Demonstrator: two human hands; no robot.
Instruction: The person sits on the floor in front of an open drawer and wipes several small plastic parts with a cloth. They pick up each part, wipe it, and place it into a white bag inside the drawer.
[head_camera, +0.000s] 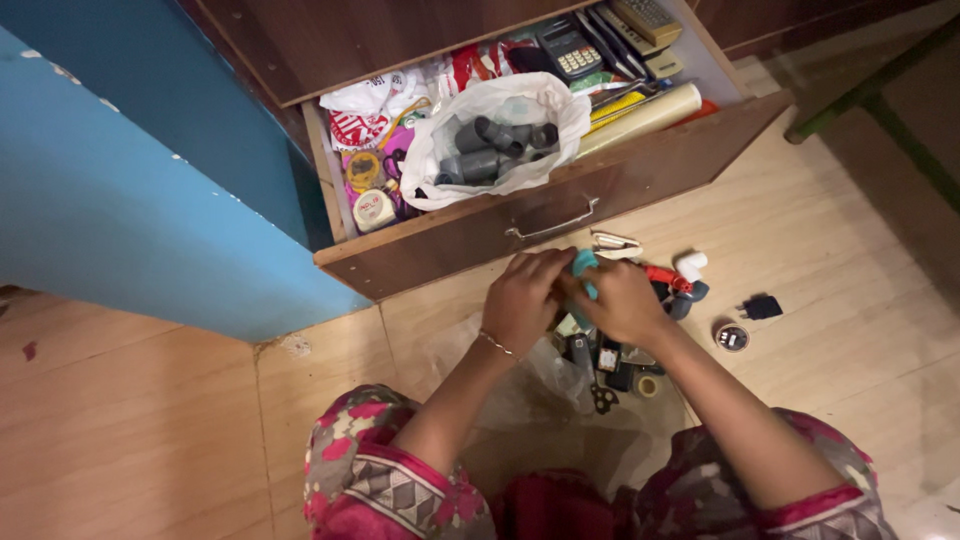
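Both hands meet just above the floor, in front of the open drawer (560, 215): the left hand (522, 300) and right hand (622, 300) pinch a small teal object (584, 264) between their fingertips. It looks light and hard — likely plastic — so a fingertip grip on its edges should do, though most of it is hidden.

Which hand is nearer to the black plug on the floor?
The right hand. It is closer to the black plug, which lies on the floor to its right. The left hand is farther away, on the other side of the right hand.

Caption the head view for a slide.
Both hands, left hand and right hand, grip a teal object below an open drawer.
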